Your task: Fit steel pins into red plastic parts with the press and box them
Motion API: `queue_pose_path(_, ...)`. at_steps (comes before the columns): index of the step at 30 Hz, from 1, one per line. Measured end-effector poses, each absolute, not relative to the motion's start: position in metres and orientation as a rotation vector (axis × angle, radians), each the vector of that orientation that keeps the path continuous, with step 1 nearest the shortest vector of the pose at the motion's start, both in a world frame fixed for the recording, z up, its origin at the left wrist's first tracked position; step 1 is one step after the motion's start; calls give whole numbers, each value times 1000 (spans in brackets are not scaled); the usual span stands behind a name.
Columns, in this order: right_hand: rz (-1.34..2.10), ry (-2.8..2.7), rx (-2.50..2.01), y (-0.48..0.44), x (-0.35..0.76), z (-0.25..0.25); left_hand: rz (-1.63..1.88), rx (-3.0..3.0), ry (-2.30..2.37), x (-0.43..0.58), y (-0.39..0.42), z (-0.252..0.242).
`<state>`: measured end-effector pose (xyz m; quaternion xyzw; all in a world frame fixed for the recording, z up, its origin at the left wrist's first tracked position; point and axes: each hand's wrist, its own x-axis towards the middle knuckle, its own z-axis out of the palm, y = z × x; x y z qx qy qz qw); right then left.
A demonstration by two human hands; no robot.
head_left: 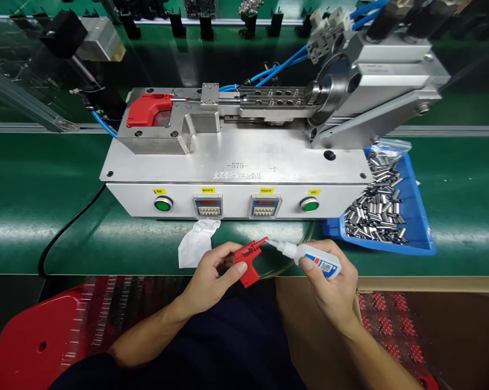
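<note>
Where "-575-" marks the press (236, 157), hands glue.

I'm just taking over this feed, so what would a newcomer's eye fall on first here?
First, the two hands at the bottom centre: the left hand pinches a small red plastic part, and the right hand holds a white glue bottle with its nozzle at the part's tip. Behind them sits a silver press machine with another red part seated in its fixture at upper left, and a blue tray of metal sleeves to the right.
</note>
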<state>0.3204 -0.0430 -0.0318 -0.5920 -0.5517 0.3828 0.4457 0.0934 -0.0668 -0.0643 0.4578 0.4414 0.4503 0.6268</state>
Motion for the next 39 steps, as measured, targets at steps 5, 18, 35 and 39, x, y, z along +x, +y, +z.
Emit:
queue_pose_path(5,943,-1398,-1485,-43,321,-32,1019,1047,1014,93,-67,-65)
queue_pose_path(18,1162,-1404,-1380,-37,324,-36,987,993,1026,91,-67,-68)
queue_pose_path(35,944,-1925,-1363,-19,330,-71,931,286,635,77,-53,-75)
queue_pose_path(39,913,-1921,-1426,-19,331,-69,956,361,779,79,-57,-80)
